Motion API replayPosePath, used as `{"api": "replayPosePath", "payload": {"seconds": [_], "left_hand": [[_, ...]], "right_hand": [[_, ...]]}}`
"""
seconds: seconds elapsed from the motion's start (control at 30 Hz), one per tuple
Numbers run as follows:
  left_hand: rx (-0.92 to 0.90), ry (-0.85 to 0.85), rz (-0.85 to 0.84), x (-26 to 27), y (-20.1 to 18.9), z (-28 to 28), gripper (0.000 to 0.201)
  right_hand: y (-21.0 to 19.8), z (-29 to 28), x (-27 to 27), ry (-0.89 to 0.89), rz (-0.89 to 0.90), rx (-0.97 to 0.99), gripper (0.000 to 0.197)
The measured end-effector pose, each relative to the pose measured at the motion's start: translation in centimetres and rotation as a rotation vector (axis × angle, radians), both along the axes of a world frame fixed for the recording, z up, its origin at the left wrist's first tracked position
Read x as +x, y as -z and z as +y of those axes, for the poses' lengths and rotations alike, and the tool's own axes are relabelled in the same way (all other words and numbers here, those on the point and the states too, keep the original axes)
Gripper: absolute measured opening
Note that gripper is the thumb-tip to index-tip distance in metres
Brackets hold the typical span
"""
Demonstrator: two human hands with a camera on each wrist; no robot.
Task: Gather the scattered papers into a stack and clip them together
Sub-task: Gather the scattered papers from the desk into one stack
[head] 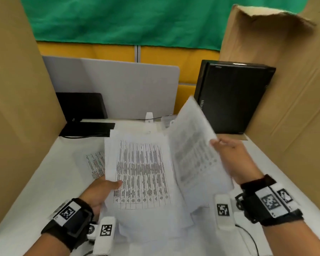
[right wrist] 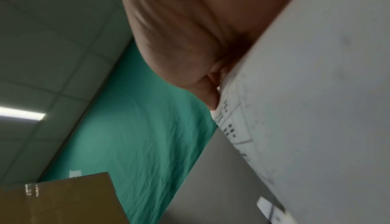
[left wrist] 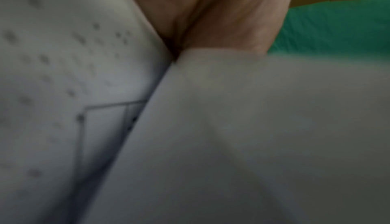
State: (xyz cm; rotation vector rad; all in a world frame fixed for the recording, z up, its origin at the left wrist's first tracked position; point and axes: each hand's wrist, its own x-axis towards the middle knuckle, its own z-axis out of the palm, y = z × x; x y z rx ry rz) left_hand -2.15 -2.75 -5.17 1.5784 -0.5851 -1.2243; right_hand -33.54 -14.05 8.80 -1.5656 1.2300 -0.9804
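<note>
From the head view, the left hand (head: 98, 193) is holding a bunch of printed papers (head: 142, 174) by their left edge, with the thumb lying on top and the other fingers hidden under the sheets. The right hand (head: 231, 154) is holding one loose sheet (head: 194, 145) up in the air, tilted, with the thumb on its right edge; its other fingers are hidden behind the sheet. Both are sitting over the white table (head: 44, 182). One more printed page (head: 94, 163) is lying flat on the table to the left, partly under the bunch. A black box (head: 233, 97) is standing at the back right.

From the left wrist view, paper is filling most of the picture, and the palm is pressing against it. The fingertips cannot be seen.

From the right wrist view, fingertips (right wrist: 211, 94) are pinching the edge of the sheet. A green cloth (right wrist: 137, 127) is hanging behind.
</note>
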Motion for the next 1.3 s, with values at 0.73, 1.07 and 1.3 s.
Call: {"api": "replayPosePath", "payload": {"seconds": [0.73,1.07,1.3], "left_hand": [[-0.049,0.06,0.215,-1.8,-1.5,0.1,0.062],[-0.002,0.075,-0.073,-1.7,-0.1,0.1,0.04],[0.009,0.076,-0.121,-1.7,0.3,-0.1,0.038]], "right_hand": [[10.2,0.9,5.3,-0.007,-0.004,0.401,0.01],[6.8,-2.6,1.9,0.138,0.003,0.393,0.026],[8.5,-2.8,0.9,0.0,0.455,0.361,0.043]]}}
